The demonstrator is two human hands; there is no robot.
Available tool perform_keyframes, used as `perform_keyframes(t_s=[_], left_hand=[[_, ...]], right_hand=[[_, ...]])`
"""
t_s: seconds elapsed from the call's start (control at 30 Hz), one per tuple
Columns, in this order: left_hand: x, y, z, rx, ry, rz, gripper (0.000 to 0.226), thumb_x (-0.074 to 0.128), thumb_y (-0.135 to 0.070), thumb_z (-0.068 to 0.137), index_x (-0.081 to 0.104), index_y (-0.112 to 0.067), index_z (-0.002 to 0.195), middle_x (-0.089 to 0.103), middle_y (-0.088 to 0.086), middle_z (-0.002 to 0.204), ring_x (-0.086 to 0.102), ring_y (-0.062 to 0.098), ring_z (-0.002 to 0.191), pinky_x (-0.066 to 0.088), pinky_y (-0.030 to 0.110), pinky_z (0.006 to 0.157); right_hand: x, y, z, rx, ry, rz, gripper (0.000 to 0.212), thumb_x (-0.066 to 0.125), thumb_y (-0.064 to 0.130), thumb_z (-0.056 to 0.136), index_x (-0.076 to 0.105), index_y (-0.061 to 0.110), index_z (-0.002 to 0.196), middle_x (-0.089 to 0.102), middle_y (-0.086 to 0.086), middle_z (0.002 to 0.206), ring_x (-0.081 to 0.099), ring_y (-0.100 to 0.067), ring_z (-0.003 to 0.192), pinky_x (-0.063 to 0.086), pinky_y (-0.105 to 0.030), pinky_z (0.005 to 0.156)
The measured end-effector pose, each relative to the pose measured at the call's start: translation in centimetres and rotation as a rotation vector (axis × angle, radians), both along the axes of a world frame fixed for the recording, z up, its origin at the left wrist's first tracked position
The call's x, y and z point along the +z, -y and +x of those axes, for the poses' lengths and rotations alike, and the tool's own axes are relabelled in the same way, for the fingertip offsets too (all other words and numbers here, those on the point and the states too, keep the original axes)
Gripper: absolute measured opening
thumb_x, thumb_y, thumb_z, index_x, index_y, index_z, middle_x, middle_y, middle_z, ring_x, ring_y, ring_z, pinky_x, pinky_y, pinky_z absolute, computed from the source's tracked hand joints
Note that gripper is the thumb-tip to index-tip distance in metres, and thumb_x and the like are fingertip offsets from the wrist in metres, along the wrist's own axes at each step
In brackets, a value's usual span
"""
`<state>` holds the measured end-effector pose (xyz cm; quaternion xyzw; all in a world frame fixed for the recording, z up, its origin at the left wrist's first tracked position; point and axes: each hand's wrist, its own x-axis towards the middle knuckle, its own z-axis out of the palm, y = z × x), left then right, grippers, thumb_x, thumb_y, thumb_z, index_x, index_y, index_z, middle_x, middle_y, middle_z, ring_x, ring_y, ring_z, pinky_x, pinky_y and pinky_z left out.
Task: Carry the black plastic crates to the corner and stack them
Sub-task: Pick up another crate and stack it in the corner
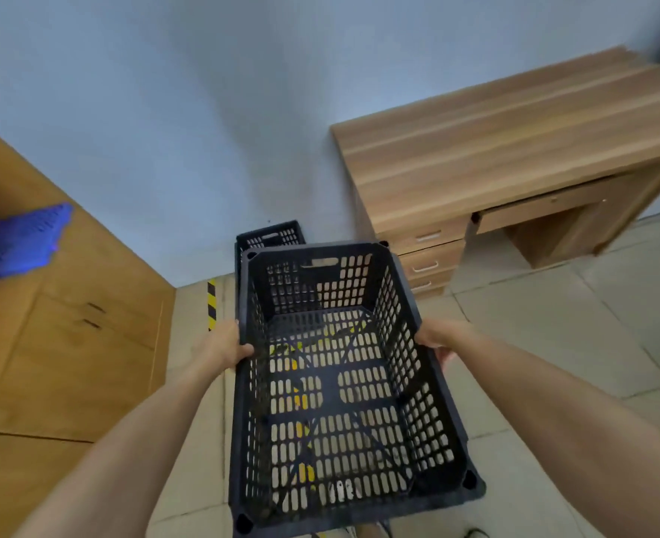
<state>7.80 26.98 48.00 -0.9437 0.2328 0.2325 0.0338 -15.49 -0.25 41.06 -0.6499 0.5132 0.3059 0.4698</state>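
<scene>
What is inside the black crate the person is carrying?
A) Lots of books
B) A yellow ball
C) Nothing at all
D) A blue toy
C: the carried crate is empty; the floor and the yellow-and-black tape show through its slotted bottom, while the left hand and right hand hold its long sides.

Both hands grip black crate; second crate beyond.

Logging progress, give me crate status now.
Left hand and right hand grip carried crate. Crate in corner ahead. Path clear.
</scene>
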Motion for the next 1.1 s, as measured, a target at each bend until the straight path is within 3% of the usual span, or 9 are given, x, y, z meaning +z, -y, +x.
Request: perform_keyframes(t_s=[0.1,0.23,0.4,0.6,0.8,0.97,1.1], left_hand=[[-0.5,-3.7,4.3,0.032,-0.001,0.026,0.025,0.061,-0.033,0.092,0.045,-0.017,0.104,0.06,0.0,0.094,0.056,0.019,0.087,0.042,0.033,0.072],[-1.2,-7.8,9.5,0.07,0.001,0.001,0.022,0.061,-0.031,0.092,0.046,-0.019,0.101,0.055,-0.005,0.084,0.057,0.018,0.084,0.047,0.033,0.073],[-1.5,-11.6,13.9,0.109,0.017,-0.001,0.025,0.064,-0.031,0.091,0.046,-0.017,0.099,0.062,0.003,0.098,0.06,0.021,0.088,0.053,0.038,0.083],[-2.6,-14.2,17.3,0.201,0.043,-0.021,0.023,0.062,-0.031,0.092,0.048,-0.017,0.103,0.061,0.001,0.1,0.06,0.021,0.09,0.05,0.036,0.079],[-4.8,-14.6,21.8,0.257,0.03,0.012,0.025,0.064,-0.035,0.09,0.05,-0.019,0.104,0.061,-0.002,0.093,0.062,0.019,0.086,0.054,0.039,0.084],[-6.1,-12.4,26.1,0.287,0.017,0.054,0.025,0.061,-0.037,0.091,0.049,-0.019,0.102,0.059,-0.004,0.09,0.062,0.015,0.086,0.054,0.034,0.084],[-6.7,-9.7,30.4,0.318,-0.034,0.039,0.027,0.063,-0.033,0.091,0.049,-0.016,0.107,0.061,-0.003,0.096,0.063,0.013,0.087,0.054,0.03,0.082]], right_hand=[[1.3,-2.8,5.3,0.061,-0.007,-0.082,0.032,0.051,0.018,0.096,0.054,-0.001,0.121,0.068,-0.022,0.106,0.07,-0.038,0.091,0.059,-0.05,0.08],[1.8,-5.8,11.6,0.155,-0.035,-0.145,0.034,0.052,0.019,0.096,0.053,0.0,0.124,0.068,-0.022,0.1,0.072,-0.036,0.081,0.061,-0.048,0.07],[3.3,-8.8,17.5,0.198,-0.047,-0.142,0.029,0.054,0.018,0.095,0.056,0.001,0.119,0.067,-0.02,0.101,0.071,-0.035,0.084,0.061,-0.048,0.075],[2.9,-10.3,23.0,0.365,-0.014,-0.218,0.031,0.047,0.016,0.099,0.055,-0.005,0.12,0.068,-0.022,0.106,0.073,-0.034,0.085,0.061,-0.046,0.076],[1.8,-9.4,28.5,0.565,0.013,-0.285,0.032,0.046,0.02,0.1,0.057,-0.001,0.121,0.066,-0.017,0.11,0.071,-0.032,0.091,0.06,-0.043,0.08],[0.3,-6.6,34.2,0.646,-0.006,-0.255,0.035,0.045,0.017,0.1,0.053,-0.001,0.128,0.061,-0.018,0.119,0.068,-0.033,0.099,0.059,-0.041,0.083],[-0.9,-3.2,39.1,0.671,-0.008,-0.231,0.04,0.045,0.018,0.097,0.051,0.002,0.133,0.062,-0.017,0.119,0.07,-0.034,0.093,0.061,-0.044,0.074]])
